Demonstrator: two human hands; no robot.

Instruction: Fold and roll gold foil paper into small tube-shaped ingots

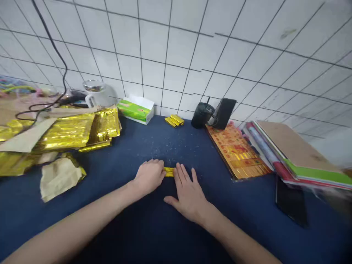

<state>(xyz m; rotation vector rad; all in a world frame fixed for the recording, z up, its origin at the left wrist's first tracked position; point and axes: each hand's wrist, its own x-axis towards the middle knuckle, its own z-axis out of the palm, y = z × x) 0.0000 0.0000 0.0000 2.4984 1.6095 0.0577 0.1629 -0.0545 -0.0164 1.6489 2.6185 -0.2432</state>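
Forearms enter from the lower edge and meet at the centre of the dark blue tablecloth (pixel 132 227). The left hand (pixel 150 176) is loosely curled, knuckles up, with its fingers bent over the left end of a small folded gold strip (pixel 169 171). Whether they pinch the strip or only press on it cannot be told. The right hand (pixel 188 192) lies flat and open, palm down and fingers extended, its fingertips touching the strip's right end; it grasps nothing. The strip rests on the cloth between the two hands.

Far left: a heap of gold foil sheets (pixel 71 130), with a crumpled beige paper (pixel 59 178) just in front of it. At the tiled wall: a green tissue box (pixel 135 110), a few finished gold folds (pixel 174 120) and a black cup (pixel 202 114). To the right: printed orange-gold sheets (pixel 238 154), a pile of coloured card (pixel 297 154) and a dark phone (pixel 291 200) lying flat.
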